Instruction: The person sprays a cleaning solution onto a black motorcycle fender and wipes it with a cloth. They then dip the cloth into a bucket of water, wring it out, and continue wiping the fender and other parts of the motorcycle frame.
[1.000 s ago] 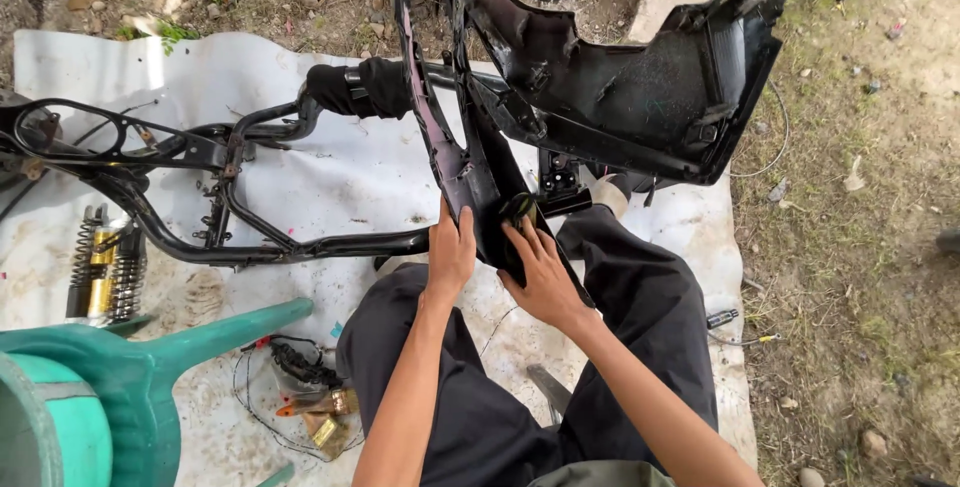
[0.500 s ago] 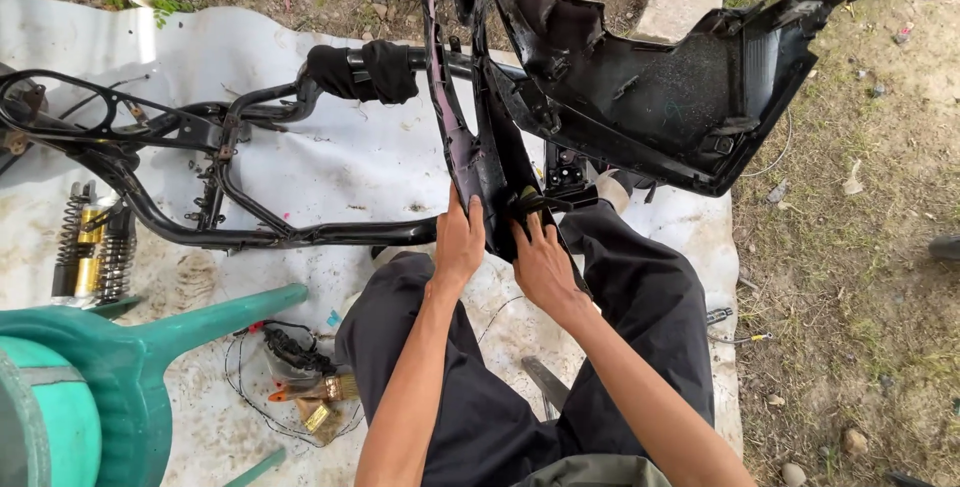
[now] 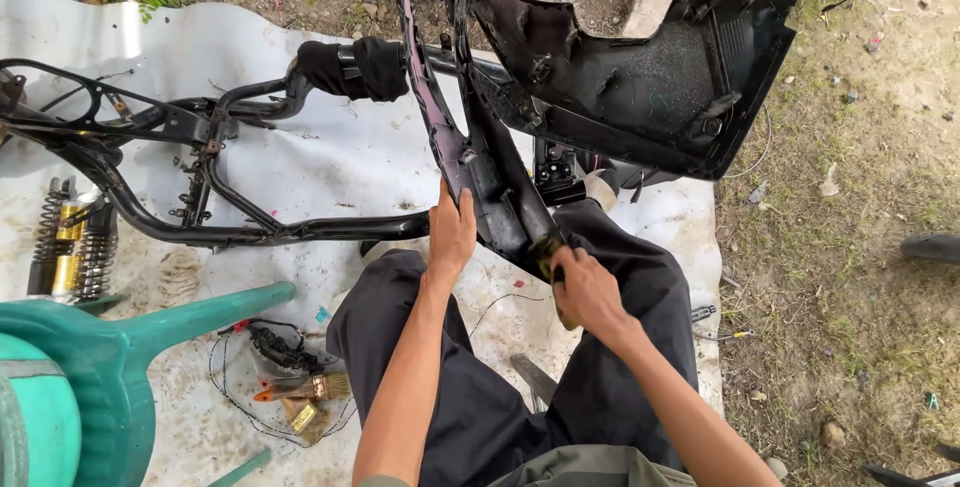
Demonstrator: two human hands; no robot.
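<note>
Over the white sheet [image 3: 330, 162], left hand [image 3: 452, 232] fingers flat on black fairing panel [image 3: 480, 172], right hand [image 3: 588, 292] fingers gripping yellowish pad [image 3: 546, 250].

Since a second ago we've slid our right hand [image 3: 588, 292] down off the black scooter fairing panel [image 3: 600, 77] towards our lap, while our left hand [image 3: 452, 232] has crept slightly up its narrow lower edge.

White tarp [image 3: 330, 162] spread over bare dirt ground [image 3: 850, 247]. Lying on the tarp: black motorcycle frame [image 3: 200, 147], two shock absorbers [image 3: 70, 247], wire bundle [image 3: 275, 347], brush [image 3: 305, 387], green plastic chair [image 3: 110, 367]
</note>
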